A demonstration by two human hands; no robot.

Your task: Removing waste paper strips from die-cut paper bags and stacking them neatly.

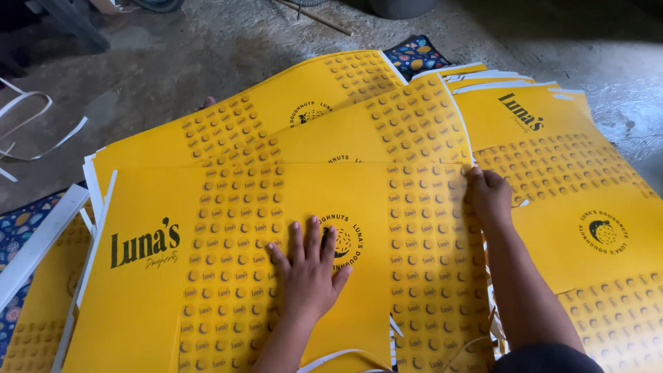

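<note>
A large yellow printed cardboard sheet [228,276] with rows of small round marks and black lettering lies on top of a stack in front of me. My left hand [309,269] presses flat on its middle, fingers spread. My right hand [489,197] grips the sheet's far right corner, fingers curled over the edge. More yellow sheets [331,110] fan out beneath and behind it.
Another pile of yellow sheets [580,207] lies to the right. A patterned blue mat [414,55] shows under the stacks and at the left edge. White paper strips [27,117] lie on the grey concrete floor [173,62] at the left.
</note>
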